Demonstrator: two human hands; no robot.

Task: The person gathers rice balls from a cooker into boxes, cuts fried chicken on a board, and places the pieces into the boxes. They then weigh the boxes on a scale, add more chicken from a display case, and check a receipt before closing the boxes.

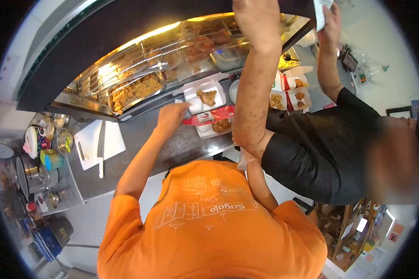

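My left hand (172,116) is at the left edge of an open white takeaway box (207,112), fingers drawn together at its rim. What they grip, if anything, I cannot make out. Inside the box lie a piece of fried chicken (207,97) and a white mound that looks like rice. Just below it, a box with a red printed lid (214,115) holds another fried piece (221,125). My right hand is mostly hidden behind a co-worker's forearm (253,102); clear plastic (246,160) shows around it, and its fingers cannot be seen.
A heated glass display case (139,56) with trays of fried food runs along the back. On the counter's left lie a white cutting board (91,144) and a knife (101,151). The co-worker in black (330,139) stands close on my right. More filled boxes (295,100) sit beyond.
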